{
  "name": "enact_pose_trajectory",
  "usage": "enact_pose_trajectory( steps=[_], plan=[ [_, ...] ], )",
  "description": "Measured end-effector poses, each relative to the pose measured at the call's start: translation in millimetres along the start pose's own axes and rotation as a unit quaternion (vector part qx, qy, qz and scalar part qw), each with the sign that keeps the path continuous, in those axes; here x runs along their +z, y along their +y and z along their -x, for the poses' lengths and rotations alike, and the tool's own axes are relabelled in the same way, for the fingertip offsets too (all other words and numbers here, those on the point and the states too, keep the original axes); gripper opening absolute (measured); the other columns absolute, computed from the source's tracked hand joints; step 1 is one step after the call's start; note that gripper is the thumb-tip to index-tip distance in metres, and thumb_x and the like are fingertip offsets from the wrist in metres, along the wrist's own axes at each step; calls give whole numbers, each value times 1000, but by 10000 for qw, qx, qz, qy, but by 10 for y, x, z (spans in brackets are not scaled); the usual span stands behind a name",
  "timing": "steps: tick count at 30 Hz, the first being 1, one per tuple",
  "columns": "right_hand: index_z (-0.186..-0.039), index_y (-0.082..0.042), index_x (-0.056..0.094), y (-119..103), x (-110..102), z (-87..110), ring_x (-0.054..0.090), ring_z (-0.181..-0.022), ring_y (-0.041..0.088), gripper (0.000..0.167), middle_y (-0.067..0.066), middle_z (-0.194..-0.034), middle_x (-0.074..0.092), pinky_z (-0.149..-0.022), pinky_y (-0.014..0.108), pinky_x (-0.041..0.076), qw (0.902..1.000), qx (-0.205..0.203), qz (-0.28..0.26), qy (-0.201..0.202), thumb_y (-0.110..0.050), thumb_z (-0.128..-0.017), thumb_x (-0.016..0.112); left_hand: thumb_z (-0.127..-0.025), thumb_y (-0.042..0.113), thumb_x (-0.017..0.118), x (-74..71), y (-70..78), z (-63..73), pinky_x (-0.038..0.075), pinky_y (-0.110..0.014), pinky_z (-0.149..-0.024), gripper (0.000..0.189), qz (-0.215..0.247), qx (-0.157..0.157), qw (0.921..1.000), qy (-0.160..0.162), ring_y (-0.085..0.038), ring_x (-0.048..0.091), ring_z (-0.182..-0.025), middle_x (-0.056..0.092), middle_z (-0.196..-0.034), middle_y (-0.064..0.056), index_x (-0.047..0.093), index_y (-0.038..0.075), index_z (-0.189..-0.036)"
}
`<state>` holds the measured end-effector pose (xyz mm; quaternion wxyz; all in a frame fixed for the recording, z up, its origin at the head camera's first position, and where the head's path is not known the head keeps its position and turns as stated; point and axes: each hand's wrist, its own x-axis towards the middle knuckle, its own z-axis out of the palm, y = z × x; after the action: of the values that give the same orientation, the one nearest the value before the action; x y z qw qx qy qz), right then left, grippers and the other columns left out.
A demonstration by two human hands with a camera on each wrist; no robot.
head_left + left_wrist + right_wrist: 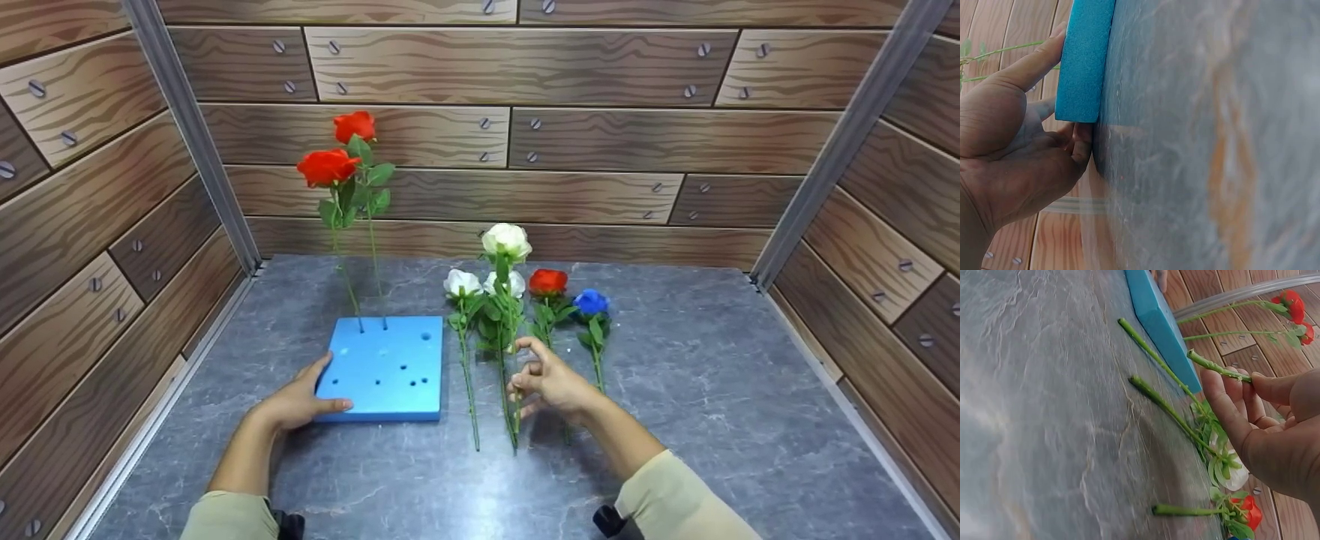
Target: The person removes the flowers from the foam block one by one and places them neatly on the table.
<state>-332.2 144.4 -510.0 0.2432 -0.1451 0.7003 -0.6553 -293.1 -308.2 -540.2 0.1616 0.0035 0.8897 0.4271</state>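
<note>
The white rose [507, 241] is raised above the table [712, 420] — stem pinched in the right hand [553, 384], exactly which fingers is hard to tell; the left hand [295, 401] grips the blue board [382, 406]. Seemingly the lift; next likely calls for aiming at a hole [403, 367].

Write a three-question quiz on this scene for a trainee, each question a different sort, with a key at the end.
1. Open question: What does the person's right hand pinch?
2. True or false: The long-stemmed blue rose with green leaves stands in a hole of the square blue foam block.
3. Count: How many long-stemmed red roses stand in the block?

Key
1. The thin green stem of a leafy white rose.
2. False; the blue rose lies on the gray marbled tabletop.
3. Two; a third red rose lies on the tabletop.
</note>
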Motion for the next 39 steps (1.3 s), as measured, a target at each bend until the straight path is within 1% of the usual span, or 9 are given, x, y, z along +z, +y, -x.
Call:
enact_pose_trajectory(
  steps=[5,11,14,18,20,27,31,36,39],
  plan=[
    [-149,-11,36,5,-101,72,69,-87,20,45,7,-96,66,-71,38,68,10000,5,-14,41,2,-110,54,-93,48,85,13,12,-1,12,-79,-130,122,-16,14,10000,9,-62,-1,-163,-2,-178,-36,4,9,-176],
    [-151,-8,31,-26,-238,142,70,-89,20,47,6,-96,66,-72,39,67,10000,-40,-22,-21,1,-111,53,-95,45,85,9,16,10,13,-79,-129,121,155,-87,9998,-12,-62,-4,-164,-6,-179,-34,2,11,-176],
    [-150,-10,35,-68,-293,174,70,-90,22,45,6,-97,67,-73,39,67,10000,-36,20,-28,0,-111,53,-95,45,84,-1,19,12,13,-80,-129,121,150,-108,9998,-20,-62,-5,-163,-8,-179,-34,1,12,-176],
    [-148,-15,38,-102,-367,222,70,-92,23,43,6,-98,68,-74,40,68,9999,7,120,-35,-5,-111,57,-95,47,84,-6,17,6,13,-81,-128,121,127,-109,9999,-32,-63,-6,-163,-8,-178,-34,1,13,-176],
    [-150,-14,37,-102,-409,252,70,-92,22,44,6,-97,68,-74,41,67,9998,-11,168,-72,-7,-111,58,-95,47,84,-5,15,6,13,-81,-128,122,129,-103,9999,-46,-63,-6,-163,-8,-178,-34,0,13,-176],
    [-151,-12,34,-46,-585,374,71,-93,21,45,5,-97,67,-75,41,68,10000,-27,72,23,-2,-112,54,-95,45,84,-5,-2,-2,11,-80,-129,121,145,-79,9999,-42,-62,-6,-163,-8,-178,-34,0,13,-176],
    [-149,-14,35,7,-677,450,71,-92,20,43,5,-97,67,-76,41,68,9999,29,102,56,-4,-112,54,-96,45,83,-2,-11,4,10,-80,-129,120,105,-65,9999,-29,-62,-6,-163,-7,-178,-34,1,12,-176],
    [-151,-10,33,64,-803,540,70,-93,21,45,5,-97,66,-77,42,68,9999,59,117,75,-4,-112,55,-95,46,84,4,-13,1,11,-81,-129,120,95,-51,9999,-24,-62,-6,-163,-8,-178,-35,1,12,-176],
    [-148,-15,38,90,-884,580,70,-94,21,42,5,-97,66,-77,42,67,9999,85,106,52,-6,-112,57,-95,45,84,5,-6,-1,12,-81,-129,121,146,-60,9999,-47,-62,-7,-163,-9,-178,-35,0,13,-176]
  ],
)
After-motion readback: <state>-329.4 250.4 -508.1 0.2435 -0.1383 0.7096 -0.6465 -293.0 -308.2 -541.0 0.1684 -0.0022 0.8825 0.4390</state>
